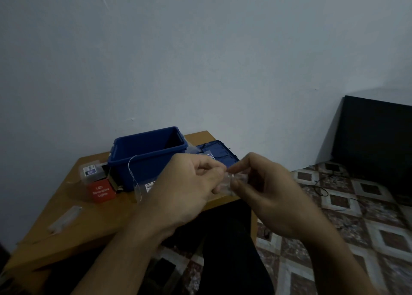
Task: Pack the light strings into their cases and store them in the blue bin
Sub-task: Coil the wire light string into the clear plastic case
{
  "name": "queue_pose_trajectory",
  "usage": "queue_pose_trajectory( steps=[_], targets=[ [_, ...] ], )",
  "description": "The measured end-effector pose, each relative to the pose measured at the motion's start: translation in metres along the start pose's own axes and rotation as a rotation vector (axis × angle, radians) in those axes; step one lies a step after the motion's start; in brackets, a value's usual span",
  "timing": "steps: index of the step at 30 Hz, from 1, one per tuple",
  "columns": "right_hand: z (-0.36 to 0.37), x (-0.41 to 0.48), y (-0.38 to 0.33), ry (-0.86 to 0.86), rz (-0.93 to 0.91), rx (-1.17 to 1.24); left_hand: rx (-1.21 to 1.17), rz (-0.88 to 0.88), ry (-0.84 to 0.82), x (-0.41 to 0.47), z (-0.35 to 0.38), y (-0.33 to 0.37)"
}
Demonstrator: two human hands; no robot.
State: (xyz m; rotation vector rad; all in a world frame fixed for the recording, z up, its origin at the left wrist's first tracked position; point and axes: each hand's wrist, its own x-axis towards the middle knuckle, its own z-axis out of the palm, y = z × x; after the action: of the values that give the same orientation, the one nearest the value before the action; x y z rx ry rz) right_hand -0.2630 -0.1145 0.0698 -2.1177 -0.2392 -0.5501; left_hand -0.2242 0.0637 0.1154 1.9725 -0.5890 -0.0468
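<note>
Both hands meet just before the table edge: the left hand [189, 183] and the right hand [269, 196] each pinch one end of a small clear case [233, 181], fingers curled on it; a thin light string [131, 170] comes out from the left hand, arcs up and hangs down in front of the blue bin [147, 156]. I judge the task as early — the bin stands open on the table [73, 239] with its lid [220, 152] beside it; no case shows inside, though its floor is mostly hidden; a second case [64, 219] and a red box [101, 191] lie outside. The held case has its long axis across, from hand to hand, roughly level; which end is open I cannot tell — it is blurred.
</note>
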Motion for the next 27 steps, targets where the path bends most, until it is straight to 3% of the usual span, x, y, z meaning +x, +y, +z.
queue_pose_trajectory(
  steps=[3,9,17,22,27],
  targets=[
    [0.003,0.000,-0.003,0.121,-0.016,0.095,-0.134,0.056,0.089,-0.013,0.017,-0.002],
    [0.017,0.003,-0.006,0.185,-0.044,0.272,-0.246,0.072,0.210,-0.025,0.029,-0.006],
    [0.021,0.003,-0.010,0.169,-0.054,0.490,-0.426,-0.098,0.152,-0.024,0.016,-0.006],
    [0.021,0.003,-0.009,0.105,0.000,0.665,-0.461,-0.076,0.065,-0.023,0.010,-0.012],
    [0.021,0.004,-0.008,0.074,0.019,0.690,-0.425,-0.002,0.066,-0.021,0.008,-0.017]
  ],
)
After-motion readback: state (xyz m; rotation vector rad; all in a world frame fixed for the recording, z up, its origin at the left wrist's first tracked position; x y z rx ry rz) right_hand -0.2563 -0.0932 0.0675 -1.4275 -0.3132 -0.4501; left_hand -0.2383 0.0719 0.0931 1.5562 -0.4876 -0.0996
